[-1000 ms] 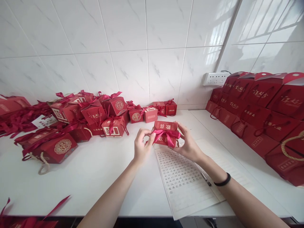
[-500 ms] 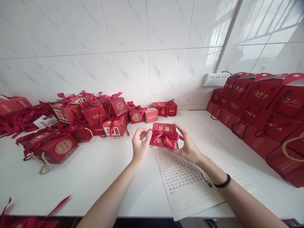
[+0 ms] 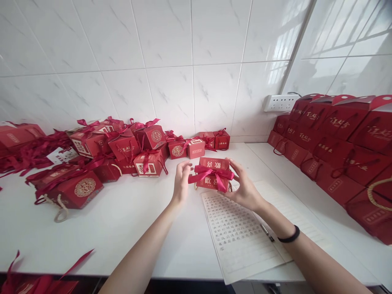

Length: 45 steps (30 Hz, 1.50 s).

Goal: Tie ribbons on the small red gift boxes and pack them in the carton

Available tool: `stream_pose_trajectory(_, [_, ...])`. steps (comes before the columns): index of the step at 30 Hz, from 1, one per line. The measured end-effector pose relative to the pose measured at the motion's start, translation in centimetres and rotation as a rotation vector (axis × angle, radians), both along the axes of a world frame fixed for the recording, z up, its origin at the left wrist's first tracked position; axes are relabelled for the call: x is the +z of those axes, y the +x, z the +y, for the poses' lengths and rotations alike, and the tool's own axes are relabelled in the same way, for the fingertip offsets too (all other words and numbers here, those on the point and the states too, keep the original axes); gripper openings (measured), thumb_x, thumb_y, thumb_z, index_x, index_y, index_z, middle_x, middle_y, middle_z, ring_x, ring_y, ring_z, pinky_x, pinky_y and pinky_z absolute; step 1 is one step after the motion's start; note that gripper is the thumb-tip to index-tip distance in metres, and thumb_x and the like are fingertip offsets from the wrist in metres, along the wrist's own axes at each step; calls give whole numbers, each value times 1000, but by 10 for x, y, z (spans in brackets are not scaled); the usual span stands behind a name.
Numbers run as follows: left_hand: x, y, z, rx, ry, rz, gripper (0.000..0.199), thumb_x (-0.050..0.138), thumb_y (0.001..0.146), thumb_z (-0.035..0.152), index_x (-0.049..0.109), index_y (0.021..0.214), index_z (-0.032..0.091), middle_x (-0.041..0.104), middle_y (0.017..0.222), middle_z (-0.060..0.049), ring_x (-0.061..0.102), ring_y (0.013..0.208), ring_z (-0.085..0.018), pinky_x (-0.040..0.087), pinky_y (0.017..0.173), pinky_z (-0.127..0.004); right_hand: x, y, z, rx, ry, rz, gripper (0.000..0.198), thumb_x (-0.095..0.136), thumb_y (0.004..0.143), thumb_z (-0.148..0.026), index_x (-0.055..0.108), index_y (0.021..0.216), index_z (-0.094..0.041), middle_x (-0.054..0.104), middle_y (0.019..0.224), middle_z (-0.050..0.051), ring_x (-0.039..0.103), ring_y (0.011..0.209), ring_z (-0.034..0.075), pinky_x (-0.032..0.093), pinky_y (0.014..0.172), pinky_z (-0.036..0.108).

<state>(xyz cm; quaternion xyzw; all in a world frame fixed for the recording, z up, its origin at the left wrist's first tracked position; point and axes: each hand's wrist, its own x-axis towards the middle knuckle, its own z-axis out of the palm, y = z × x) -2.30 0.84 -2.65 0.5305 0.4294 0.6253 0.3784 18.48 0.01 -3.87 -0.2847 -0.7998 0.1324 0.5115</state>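
Note:
A small red gift box (image 3: 211,163) with gold characters sits in front of me, tied with a crimson ribbon bow (image 3: 212,175). Its rope handles show at both lower sides. My right hand (image 3: 244,185) grips the box's right side, thumb low and fingers behind the top corner. At the left side, my left hand (image 3: 181,181) is open with its fingers apart, close to the ribbon's left end. Whether its fingertips touch the ribbon I cannot tell. Just below the box lies a handwritten sheet (image 3: 235,232).
Several ribbon-tied red boxes (image 3: 151,136) stand along the wall at left. Stacked red boxes (image 3: 330,163) with handles fill the right side. A pen (image 3: 267,232) lies on the papers, and a power strip (image 3: 280,103) is against the wall. More ribbon (image 3: 39,283) shows bottom left.
My left hand has let go of the bow's left end and moved slightly off the box. The bow's left end now sticks out. My right hand keeps its grip.

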Motion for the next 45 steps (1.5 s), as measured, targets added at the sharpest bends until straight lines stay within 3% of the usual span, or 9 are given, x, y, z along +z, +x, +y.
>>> stream_pose_trajectory(4, [-4,1,-2,-224,69,57,65,57,77,60,39,128,24,46,135,-10,45,125,-27,39,99,-38,0,1,-2,10,-77,35,91,72,72,-20,17,144,-36,27,146,11,26,137,33,46,99,53])
stream_pose_trajectory(9, [-11,3,0,-346,32,112,64,58,80,55,37,130,22,51,130,-11,52,117,-26,43,94,-38,-2,1,-2,23,-138,80,92,73,70,-21,18,143,-37,25,147,10,27,137,33,44,100,55])
stream_pose_trajectory(14, [-10,1,0,-378,46,120,56,57,82,52,43,126,21,54,127,-10,52,116,-27,44,91,-36,0,3,-2,41,-170,101,92,73,70,-21,19,142,-37,26,147,10,28,137,33,43,100,55])
stream_pose_trajectory(19, [-10,-4,2,-418,100,153,62,60,79,52,42,129,21,51,132,-13,47,122,-29,42,94,-39,3,4,-4,65,-201,119,92,73,70,-21,18,142,-39,27,147,9,28,137,32,42,101,56])
stream_pose_trajectory(29, [-10,-11,1,-588,122,187,97,70,68,53,17,145,27,33,146,-12,39,129,-33,34,105,-46,9,5,-7,156,-312,177,96,76,64,-17,22,140,-39,27,148,9,31,136,32,41,102,55])
stream_pose_trajectory(39, [3,-18,0,-515,267,364,103,77,60,47,23,143,21,36,145,-15,36,132,-34,28,110,-45,12,5,-7,211,-421,196,94,79,65,-26,23,140,-39,24,150,10,36,133,32,44,100,53])
stream_pose_trajectory(45, [1,-11,-12,-383,182,346,97,82,52,38,36,134,17,52,129,-15,52,116,-33,41,100,-43,11,12,-8,232,-525,155,96,79,67,-38,19,141,-40,29,147,11,40,130,34,49,95,50])
